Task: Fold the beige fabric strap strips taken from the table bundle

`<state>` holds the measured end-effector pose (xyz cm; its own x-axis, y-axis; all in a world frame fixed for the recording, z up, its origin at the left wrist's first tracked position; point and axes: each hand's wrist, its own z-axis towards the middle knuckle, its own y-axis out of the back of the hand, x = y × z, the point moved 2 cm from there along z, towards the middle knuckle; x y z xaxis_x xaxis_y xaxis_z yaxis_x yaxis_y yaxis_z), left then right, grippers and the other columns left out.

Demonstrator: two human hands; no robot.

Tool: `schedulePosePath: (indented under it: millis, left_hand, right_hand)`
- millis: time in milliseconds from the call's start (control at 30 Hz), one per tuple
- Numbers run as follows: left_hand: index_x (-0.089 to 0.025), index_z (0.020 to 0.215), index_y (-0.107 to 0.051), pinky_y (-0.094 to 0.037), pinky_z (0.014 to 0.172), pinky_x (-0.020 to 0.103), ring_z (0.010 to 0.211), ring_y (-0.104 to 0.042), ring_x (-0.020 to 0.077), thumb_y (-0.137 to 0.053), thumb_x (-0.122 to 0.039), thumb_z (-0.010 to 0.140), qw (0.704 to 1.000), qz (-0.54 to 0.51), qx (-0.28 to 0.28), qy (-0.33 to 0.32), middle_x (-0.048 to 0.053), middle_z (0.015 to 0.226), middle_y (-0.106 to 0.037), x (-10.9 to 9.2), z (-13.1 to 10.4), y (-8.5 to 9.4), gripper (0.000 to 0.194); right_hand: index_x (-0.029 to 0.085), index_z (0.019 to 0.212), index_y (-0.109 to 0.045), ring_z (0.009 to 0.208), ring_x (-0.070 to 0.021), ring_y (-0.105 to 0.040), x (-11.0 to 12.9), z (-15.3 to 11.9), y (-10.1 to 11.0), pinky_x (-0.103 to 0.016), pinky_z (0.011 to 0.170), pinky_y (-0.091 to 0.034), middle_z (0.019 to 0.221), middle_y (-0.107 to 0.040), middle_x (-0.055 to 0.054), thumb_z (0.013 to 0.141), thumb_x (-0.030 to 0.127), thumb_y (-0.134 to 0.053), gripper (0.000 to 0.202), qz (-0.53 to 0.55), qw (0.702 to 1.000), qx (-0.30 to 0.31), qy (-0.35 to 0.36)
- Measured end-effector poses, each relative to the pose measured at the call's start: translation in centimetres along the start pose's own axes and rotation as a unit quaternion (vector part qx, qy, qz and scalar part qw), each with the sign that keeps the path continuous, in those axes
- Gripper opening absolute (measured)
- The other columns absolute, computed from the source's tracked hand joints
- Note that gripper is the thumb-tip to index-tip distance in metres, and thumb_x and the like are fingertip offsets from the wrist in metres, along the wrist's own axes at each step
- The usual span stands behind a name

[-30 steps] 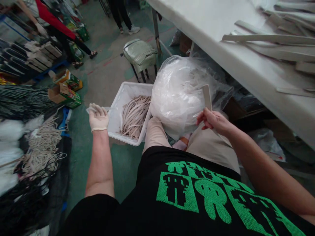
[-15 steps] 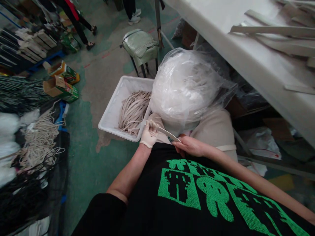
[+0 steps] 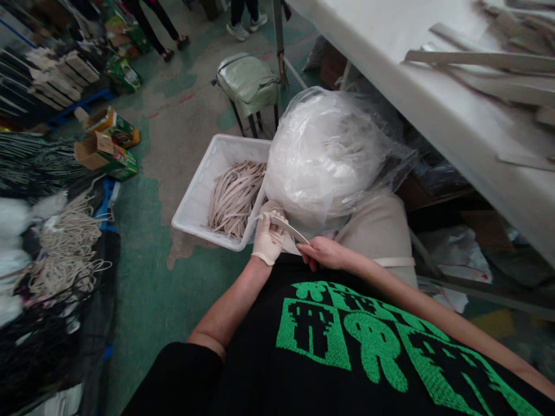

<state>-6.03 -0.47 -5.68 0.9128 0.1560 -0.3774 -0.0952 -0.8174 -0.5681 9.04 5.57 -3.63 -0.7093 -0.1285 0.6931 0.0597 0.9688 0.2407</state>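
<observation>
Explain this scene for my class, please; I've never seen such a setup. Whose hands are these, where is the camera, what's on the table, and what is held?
There is no machine: these are one person's own two hands. Every picture comes from a camera worn on that person's head, looking forward and down, so the black T-shirt shows along the bottom. The bare right hand has its grip closed on one end of a flat pale strip. The strip's other end meets the gloved left hand, whose exact grip is hard to see. Long flat strips lie on the white table at upper right. To the left, a white plastic tub holds narrow beige strips; beside it bulges a clear plastic bag.
</observation>
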Motion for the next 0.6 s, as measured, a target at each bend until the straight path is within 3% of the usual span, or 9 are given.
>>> schedulePosePath:
  millis: [200,300,367,433,500,533,600]
  left_hand:
    - [-0.015,0.092,-0.071,-0.051,0.101,0.037,0.085,-0.072,0.0152,-0.077,-0.027,0.083,0.998,0.043,0.039,-0.03,0.005,0.088,-0.075,1.1,0.5,0.8,0.016]
    - [-0.015,0.097,-0.071,-0.055,0.094,0.035,0.08,-0.071,0.015,-0.079,-0.024,0.08,0.996,0.07,0.052,-0.031,0.006,0.09,-0.074,2.1,0.4,1.1,0.021]
    - [-0.014,0.094,-0.071,-0.058,0.085,0.03,0.076,-0.071,0.0147,-0.075,-0.022,0.082,0.996,0.088,0.028,-0.017,0.008,0.088,-0.074,2.5,0.2,1.2,0.015]
    - [-0.019,0.097,-0.072,-0.059,0.081,0.028,0.085,-0.072,0.0167,-0.074,-0.024,0.083,0.995,0.1,0.003,-0.026,0.008,0.097,-0.074,2.3,0.4,0.9,0.015]
    - [-0.036,0.104,-0.071,-0.061,0.075,0.032,0.098,-0.072,0.0221,-0.075,-0.032,0.081,0.985,0.168,-0.043,-0.006,0.003,0.109,-0.073,2.0,1.0,0.1,0.023]
    - [-0.042,0.106,-0.069,-0.061,0.073,0.035,0.106,-0.07,0.025,-0.075,-0.036,0.082,0.981,0.19,-0.036,0.0,0.002,0.116,-0.071,1.8,1.3,-0.6,0.025]
    - [-0.042,0.114,-0.065,-0.059,0.078,0.037,0.115,-0.064,0.026,-0.071,-0.04,0.087,0.975,0.224,-0.001,0.007,0.005,0.125,-0.065,1.9,1.3,-2.2,0.028]
  right_hand:
    - [0.016,0.069,-0.061,0.043,-0.0101,-0.049,-0.3,1.1,-0.5,-0.022,0.046,-0.04,0.056,-0.065,-0.004,0.098,0.06,-0.039,0.058,0.096,0.994,0.049,-0.027]
    - [0.014,0.07,-0.061,0.04,-0.0083,-0.046,-0.2,1.2,-0.5,-0.02,0.043,-0.038,0.057,-0.064,-0.003,0.1,0.052,-0.036,0.054,0.108,0.992,0.058,0.0]
    - [0.014,0.077,-0.063,0.041,-0.0082,-0.048,-0.2,0.4,-0.1,-0.019,0.042,-0.038,0.063,-0.067,-0.004,0.1,0.043,-0.037,0.045,0.104,0.993,0.046,0.022]
    - [0.015,0.092,-0.063,0.045,-0.0086,-0.052,-0.5,-0.5,0.7,-0.018,0.042,-0.039,0.075,-0.072,-0.004,0.092,0.034,-0.049,0.024,0.1,0.994,-0.01,0.052]
    - [0.019,0.107,-0.063,0.052,-0.0121,-0.06,-1.2,-1.0,1.7,-0.019,0.044,-0.042,0.082,-0.074,-0.002,0.087,0.031,-0.053,0.025,0.109,0.991,-0.044,0.056]
    - [0.022,0.112,-0.064,0.057,-0.0142,-0.063,-1.5,-1.0,2.3,-0.02,0.047,-0.044,0.083,-0.075,-0.001,0.087,0.03,-0.052,0.029,0.094,0.989,-0.094,0.072]
    - [0.027,0.111,-0.07,0.072,-0.0192,-0.069,-1.4,-0.8,3.7,-0.023,0.06,-0.049,0.082,-0.075,0.001,0.082,0.03,-0.059,0.031,0.026,0.971,-0.218,0.095]
